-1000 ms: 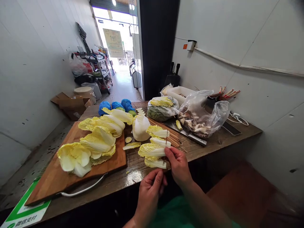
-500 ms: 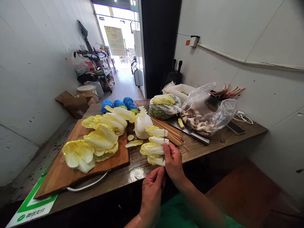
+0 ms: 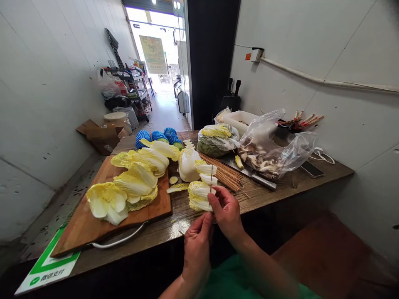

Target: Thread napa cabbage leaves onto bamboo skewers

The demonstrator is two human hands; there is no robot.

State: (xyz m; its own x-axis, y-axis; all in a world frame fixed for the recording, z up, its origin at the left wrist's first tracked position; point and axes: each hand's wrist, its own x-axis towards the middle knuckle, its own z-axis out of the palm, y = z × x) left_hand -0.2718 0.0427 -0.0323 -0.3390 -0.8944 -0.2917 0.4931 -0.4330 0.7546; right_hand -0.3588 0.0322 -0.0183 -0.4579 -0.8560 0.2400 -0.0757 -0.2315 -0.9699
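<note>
Several napa cabbage leaf pieces [image 3: 198, 194] are threaded on a thin wooden skewer [image 3: 212, 170], which points up and away from me. My right hand [image 3: 229, 214] pinches the white ends of the lower pieces between thumb and fingers. Just below it, my left hand [image 3: 197, 245] is closed at the skewer's lower end, which its fingers hide. Behind the threaded pieces stands a cut napa cabbage head [image 3: 188, 165]. A bundle of bare skewers [image 3: 226, 172] lies to the right of it. Loose cabbage leaves [image 3: 135, 182] are spread over the wooden cutting board [image 3: 148, 214] on the left.
A knife [image 3: 263, 181] lies beside a plastic bag of mushrooms [image 3: 262, 158]. Farther back are a bag of greens [image 3: 216, 143], a white container [image 3: 238, 118] and blue-netted vegetables [image 3: 157, 136]. A phone [image 3: 312, 169] rests at the right of the table [image 3: 335, 172].
The skewer now stands more upright, and the leaf pieces have tilted with it. My left hand has moved slightly up and left, close under the right hand.
</note>
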